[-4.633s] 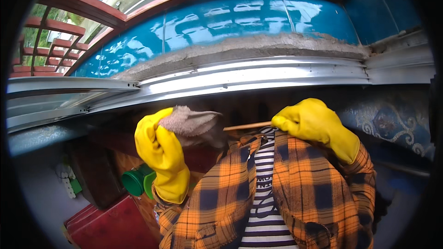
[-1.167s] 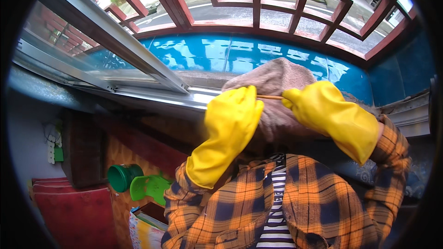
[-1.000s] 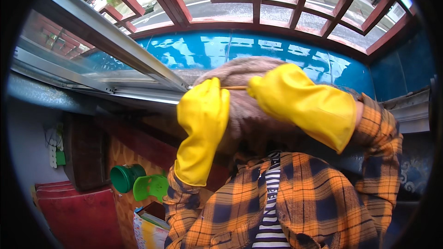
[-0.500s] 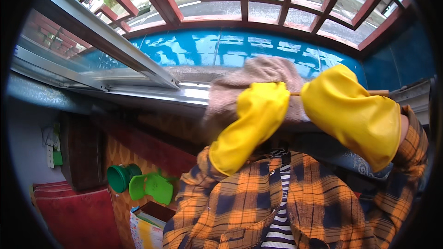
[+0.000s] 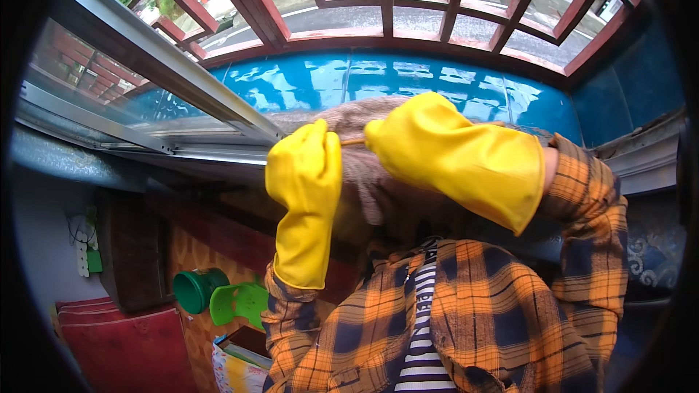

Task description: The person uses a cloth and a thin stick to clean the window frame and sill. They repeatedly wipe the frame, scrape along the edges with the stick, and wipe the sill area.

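Both my hands wear long yellow rubber gloves and are closed on one thin wooden stick [image 5: 354, 142]. A short length of it shows between them. My left hand [image 5: 302, 164] is at the stick's left end, beside the end of the window sash. To its right, my right hand [image 5: 429, 135] is wrapped round the stick farther along. A greyish-pink cloth [image 5: 353, 116] lies over the window sill and bottom track, behind and below the hands. One strip of it hangs down on the near side. Whether the left fingers also pinch the cloth is hidden.
A sliding glass window with a metal frame [image 5: 211, 113] stands at the left. Beyond the sill are blue tiles [image 5: 291, 80] and a reddish grille [image 5: 255, 7]. On the floor below are a green bucket [image 5: 193, 291], a bright green plastic chair [image 5: 240, 303] and a box [image 5: 240, 360].
Both hands have moved left along the sill with the stick. The cloth has shifted left with them, and the left forearm now stands more upright.
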`<state>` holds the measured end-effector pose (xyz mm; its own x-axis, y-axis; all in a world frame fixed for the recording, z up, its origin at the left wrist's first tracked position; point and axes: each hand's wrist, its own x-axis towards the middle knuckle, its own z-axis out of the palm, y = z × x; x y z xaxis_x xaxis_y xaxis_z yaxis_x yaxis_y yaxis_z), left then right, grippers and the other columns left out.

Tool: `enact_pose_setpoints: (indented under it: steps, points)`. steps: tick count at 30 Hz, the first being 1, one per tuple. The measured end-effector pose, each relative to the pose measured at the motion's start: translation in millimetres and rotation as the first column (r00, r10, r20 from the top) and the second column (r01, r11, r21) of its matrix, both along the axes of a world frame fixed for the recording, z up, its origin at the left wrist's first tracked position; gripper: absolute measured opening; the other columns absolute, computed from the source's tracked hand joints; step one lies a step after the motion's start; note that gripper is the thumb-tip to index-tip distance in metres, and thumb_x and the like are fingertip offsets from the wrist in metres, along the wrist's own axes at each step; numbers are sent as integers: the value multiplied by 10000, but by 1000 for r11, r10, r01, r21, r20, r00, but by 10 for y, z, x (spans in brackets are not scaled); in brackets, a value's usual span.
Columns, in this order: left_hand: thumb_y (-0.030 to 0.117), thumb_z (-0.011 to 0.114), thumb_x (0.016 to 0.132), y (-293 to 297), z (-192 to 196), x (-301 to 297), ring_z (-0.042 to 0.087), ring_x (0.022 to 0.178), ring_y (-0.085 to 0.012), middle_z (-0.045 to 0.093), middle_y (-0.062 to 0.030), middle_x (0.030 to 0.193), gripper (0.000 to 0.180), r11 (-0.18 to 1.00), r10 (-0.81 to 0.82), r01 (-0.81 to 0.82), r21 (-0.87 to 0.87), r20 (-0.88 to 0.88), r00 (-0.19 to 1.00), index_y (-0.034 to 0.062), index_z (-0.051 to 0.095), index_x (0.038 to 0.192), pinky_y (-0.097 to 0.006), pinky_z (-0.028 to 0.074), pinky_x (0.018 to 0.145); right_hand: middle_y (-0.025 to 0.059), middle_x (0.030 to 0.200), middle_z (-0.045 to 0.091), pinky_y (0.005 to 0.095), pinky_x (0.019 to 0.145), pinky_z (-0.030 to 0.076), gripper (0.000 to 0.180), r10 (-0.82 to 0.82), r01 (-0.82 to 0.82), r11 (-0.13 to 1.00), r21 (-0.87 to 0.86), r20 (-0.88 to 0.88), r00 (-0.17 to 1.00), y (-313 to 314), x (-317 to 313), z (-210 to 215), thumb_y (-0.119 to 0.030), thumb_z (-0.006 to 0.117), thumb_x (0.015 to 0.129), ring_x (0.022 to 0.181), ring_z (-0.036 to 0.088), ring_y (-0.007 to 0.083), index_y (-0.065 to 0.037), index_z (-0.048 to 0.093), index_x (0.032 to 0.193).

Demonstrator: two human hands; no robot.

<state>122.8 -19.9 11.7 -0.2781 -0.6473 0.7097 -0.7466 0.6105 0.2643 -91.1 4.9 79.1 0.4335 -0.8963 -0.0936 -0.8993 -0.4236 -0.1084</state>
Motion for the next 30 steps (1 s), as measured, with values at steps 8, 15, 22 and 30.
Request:
enact_pose_setpoints:
  steps: [8, 15, 22, 30]
  points:
    - [176, 673, 992, -24, -63, 211, 724, 829, -368, 766, -167, 948, 174, 999, 24, -30, 40, 133, 991, 18, 744, 973, -479, 575, 730, 192, 901, 787, 509, 737, 609, 250, 98, -94, 993, 75, -54, 994, -252, 346, 163, -282, 688, 989, 856, 769, 427, -125, 782, 1159]
    - [158, 712, 954, 177, -118, -604, 720, 833, -375, 759, -155, 976, 144, 961, -264, 256, 102, 73, 962, 38, 748, 1025, -482, 575, 736, 186, 870, 777, 511, 723, 599, 271, -18, 27, 998, 49, -174, 985, 28, 108, 309, -302, 681, 1012, 827, 761, 422, -147, 761, 1219]
    - [157, 766, 932, 271, -68, -406, 726, 864, -396, 776, -163, 1058, 239, 966, -171, 179, 188, -60, 983, 33, 782, 1136, -482, 585, 752, 181, 839, 766, 512, 709, 589, 295, -49, 54, 998, 25, -195, 980, 187, 151, 417, -323, 675, 1035, 797, 754, 417, -170, 740, 1279]
    - [124, 777, 848, 176, 22, -277, 699, 760, -336, 709, -103, 842, 355, 988, -117, 102, 114, 134, 984, 23, 788, 1188, -465, 537, 652, 171, 842, 766, 493, 701, 588, 361, -99, 104, 995, 14, -184, 978, 167, -122, 498, -334, 696, 1040, 792, 755, 395, -191, 713, 1371]
